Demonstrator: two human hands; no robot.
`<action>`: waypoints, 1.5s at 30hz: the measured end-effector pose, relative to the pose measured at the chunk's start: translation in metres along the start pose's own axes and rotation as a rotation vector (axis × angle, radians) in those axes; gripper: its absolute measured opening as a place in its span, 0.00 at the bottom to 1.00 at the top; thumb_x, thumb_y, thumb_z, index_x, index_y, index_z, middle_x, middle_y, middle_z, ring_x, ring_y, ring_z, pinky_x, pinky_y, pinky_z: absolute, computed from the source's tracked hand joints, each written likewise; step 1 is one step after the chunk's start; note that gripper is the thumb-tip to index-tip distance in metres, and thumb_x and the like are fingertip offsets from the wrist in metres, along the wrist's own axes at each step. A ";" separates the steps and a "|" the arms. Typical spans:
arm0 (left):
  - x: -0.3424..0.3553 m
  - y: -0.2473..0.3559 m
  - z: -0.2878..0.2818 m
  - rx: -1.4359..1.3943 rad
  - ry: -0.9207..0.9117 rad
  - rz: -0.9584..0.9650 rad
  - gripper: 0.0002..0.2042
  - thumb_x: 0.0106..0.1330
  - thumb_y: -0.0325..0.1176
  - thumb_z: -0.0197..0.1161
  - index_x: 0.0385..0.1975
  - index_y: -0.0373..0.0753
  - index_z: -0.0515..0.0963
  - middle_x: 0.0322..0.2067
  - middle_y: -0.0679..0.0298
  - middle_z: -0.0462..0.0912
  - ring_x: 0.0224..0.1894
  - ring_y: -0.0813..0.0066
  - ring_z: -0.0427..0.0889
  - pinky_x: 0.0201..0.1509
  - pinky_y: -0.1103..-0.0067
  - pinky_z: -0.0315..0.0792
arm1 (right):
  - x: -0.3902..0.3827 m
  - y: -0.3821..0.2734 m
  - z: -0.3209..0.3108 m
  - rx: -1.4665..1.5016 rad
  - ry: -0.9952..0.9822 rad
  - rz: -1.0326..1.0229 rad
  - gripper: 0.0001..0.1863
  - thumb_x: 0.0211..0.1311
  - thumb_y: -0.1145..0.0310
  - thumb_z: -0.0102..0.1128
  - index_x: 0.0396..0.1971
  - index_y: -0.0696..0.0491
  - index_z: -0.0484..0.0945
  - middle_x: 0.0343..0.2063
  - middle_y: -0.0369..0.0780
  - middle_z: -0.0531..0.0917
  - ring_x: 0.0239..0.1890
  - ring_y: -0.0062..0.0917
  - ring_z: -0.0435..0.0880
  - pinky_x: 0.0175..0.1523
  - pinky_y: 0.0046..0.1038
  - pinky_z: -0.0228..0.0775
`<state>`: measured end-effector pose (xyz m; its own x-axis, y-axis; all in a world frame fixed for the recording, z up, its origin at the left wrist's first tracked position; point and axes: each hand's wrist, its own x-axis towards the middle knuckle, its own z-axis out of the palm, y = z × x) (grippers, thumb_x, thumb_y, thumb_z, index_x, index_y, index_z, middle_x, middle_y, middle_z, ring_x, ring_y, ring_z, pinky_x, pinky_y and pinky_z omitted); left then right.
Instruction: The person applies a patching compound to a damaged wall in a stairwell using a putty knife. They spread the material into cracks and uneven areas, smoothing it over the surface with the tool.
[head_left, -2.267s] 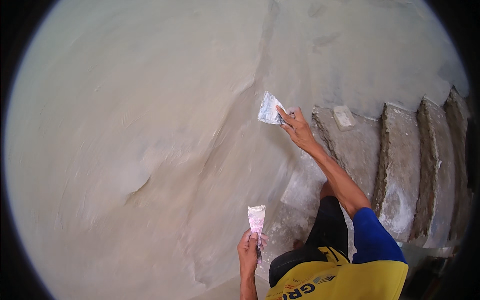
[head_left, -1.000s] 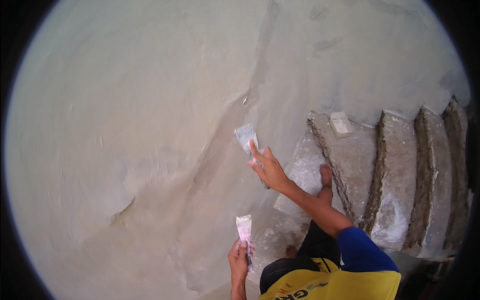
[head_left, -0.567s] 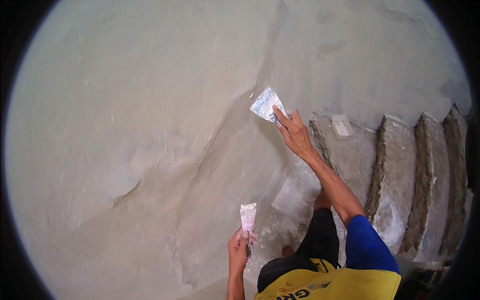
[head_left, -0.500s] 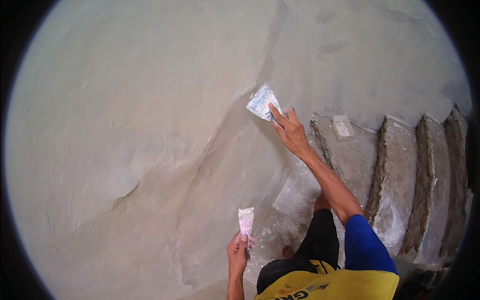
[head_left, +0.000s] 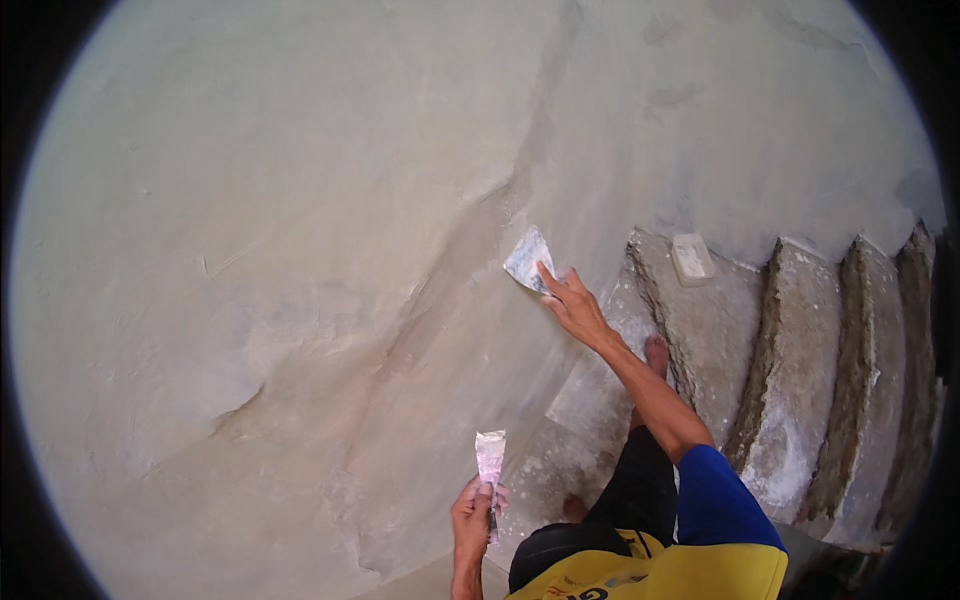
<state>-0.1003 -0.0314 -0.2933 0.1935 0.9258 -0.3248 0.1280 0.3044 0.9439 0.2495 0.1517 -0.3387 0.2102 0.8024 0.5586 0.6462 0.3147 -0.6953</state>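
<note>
My right hand point(head_left: 578, 308) grips a wide putty knife point(head_left: 530, 262), its pale, smeared blade laid against the plastered wall point(head_left: 300, 200). The index finger stretches along the back of that blade. Lower down, my left hand point(head_left: 473, 515) holds a narrower putty knife point(head_left: 490, 458) upright by its handle, away from the other one. Whitish paste coats its pinkish blade. The wall is grey-beige and uneven, with a darker ridge slanting beside the wide blade. Both handles are mostly covered by my fingers.
Rough concrete steps point(head_left: 800, 350) with crumbly edges rise on the right. A small whitish rectangular container point(head_left: 692, 260) rests on a step near the wall. My bare foot point(head_left: 657, 355) is on the stairs. A crack point(head_left: 240, 408) marks the wall at lower left.
My right hand has drawn the wide putty knife down along the wall. The left hand, with its narrower knife, is nearly where it was, slightly lower. My foot now shows beside my right forearm.
</note>
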 end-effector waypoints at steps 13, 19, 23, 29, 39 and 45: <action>-0.002 0.004 0.004 -0.029 0.000 0.009 0.15 0.75 0.35 0.51 0.52 0.30 0.76 0.33 0.59 0.84 0.30 0.79 0.78 0.34 0.82 0.71 | 0.032 -0.073 -0.004 -0.013 0.093 0.005 0.38 0.63 0.77 0.60 0.72 0.43 0.60 0.38 0.46 0.70 0.36 0.37 0.77 0.44 0.34 0.74; -0.001 0.003 0.000 -0.022 0.007 -0.016 0.15 0.75 0.34 0.51 0.52 0.30 0.76 0.33 0.60 0.84 0.31 0.79 0.77 0.34 0.82 0.70 | -0.018 -0.058 -0.012 0.014 0.008 -0.073 0.32 0.68 0.71 0.57 0.71 0.44 0.62 0.38 0.45 0.71 0.32 0.33 0.79 0.35 0.32 0.75; -0.001 -0.001 -0.003 -0.004 0.006 -0.027 0.16 0.75 0.35 0.52 0.52 0.30 0.76 0.33 0.60 0.84 0.31 0.79 0.77 0.34 0.82 0.70 | 0.035 -0.086 -0.060 0.514 0.072 0.513 0.31 0.71 0.65 0.53 0.72 0.50 0.60 0.32 0.39 0.72 0.22 0.22 0.77 0.27 0.25 0.74; -0.004 0.003 -0.004 0.004 0.006 -0.053 0.16 0.75 0.36 0.52 0.53 0.30 0.76 0.33 0.60 0.84 0.31 0.79 0.77 0.35 0.82 0.70 | 0.086 -0.093 -0.075 0.593 0.026 0.521 0.32 0.69 0.63 0.55 0.71 0.54 0.60 0.32 0.40 0.75 0.19 0.19 0.76 0.26 0.25 0.73; -0.002 0.003 -0.004 -0.041 -0.002 -0.017 0.16 0.76 0.37 0.52 0.52 0.30 0.76 0.33 0.60 0.84 0.31 0.79 0.77 0.35 0.82 0.70 | 0.029 -0.147 -0.019 0.100 -0.058 0.188 0.34 0.67 0.64 0.59 0.71 0.52 0.61 0.29 0.49 0.69 0.32 0.37 0.73 0.42 0.35 0.69; -0.002 0.010 0.003 -0.062 0.062 -0.025 0.16 0.76 0.37 0.52 0.52 0.30 0.76 0.33 0.60 0.84 0.30 0.80 0.77 0.35 0.82 0.70 | -0.015 -0.160 0.007 0.102 -0.047 0.065 0.35 0.62 0.70 0.62 0.70 0.50 0.64 0.32 0.49 0.69 0.30 0.41 0.75 0.36 0.37 0.70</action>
<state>-0.0964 -0.0314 -0.2836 0.1305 0.9291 -0.3459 0.0709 0.3392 0.9380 0.1381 0.0926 -0.2391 0.2128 0.8451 0.4905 0.5537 0.3093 -0.7731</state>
